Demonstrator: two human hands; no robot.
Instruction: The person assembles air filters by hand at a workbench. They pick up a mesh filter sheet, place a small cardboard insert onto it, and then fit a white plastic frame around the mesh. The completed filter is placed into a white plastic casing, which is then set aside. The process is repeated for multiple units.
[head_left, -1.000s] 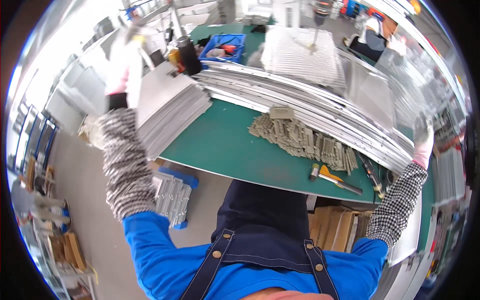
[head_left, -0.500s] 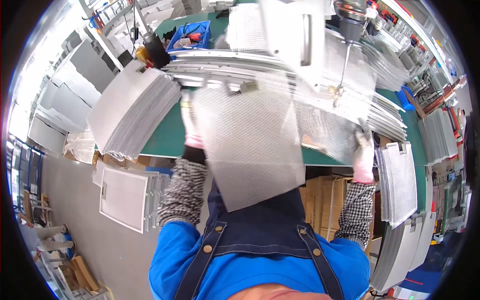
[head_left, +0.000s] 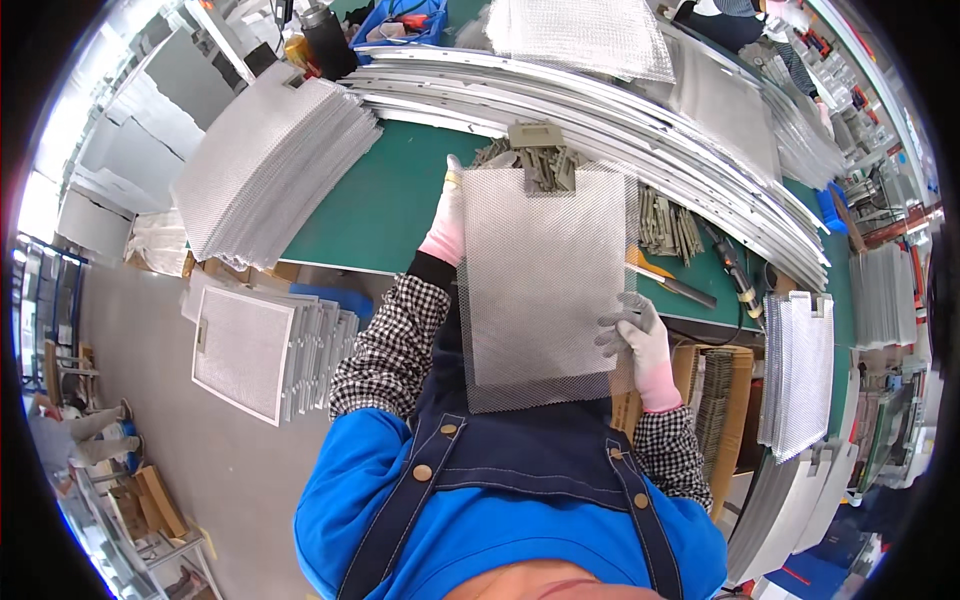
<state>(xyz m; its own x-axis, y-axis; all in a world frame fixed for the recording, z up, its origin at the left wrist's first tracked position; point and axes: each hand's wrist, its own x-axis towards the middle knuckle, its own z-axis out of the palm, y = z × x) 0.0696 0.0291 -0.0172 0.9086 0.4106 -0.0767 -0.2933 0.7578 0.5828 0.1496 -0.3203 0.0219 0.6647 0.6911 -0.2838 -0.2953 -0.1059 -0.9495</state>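
Observation:
Two overlapping silver wire-mesh sheets stand in front of my apron, almost square to me, one offset behind the other. My left hand, in a pale glove, grips their left edge; its fingers are partly hidden behind the mesh. A notch in the top edge sits by an olive-grey block and a heap of small olive-grey strips. Near the lower right edge, my gloved right hand lies against the mesh with its fingers spread.
Long white rails cross the green table. Stacked mesh sheets stand left, another stack right. A yellow-handled tool and a corded power screwdriver lie right. Framed mesh panels stand lower left.
The mesh sheets have come together and straightened from a tilt. My right hand has moved left and down. The white panel and dark tool that blocked the upper view are gone from there.

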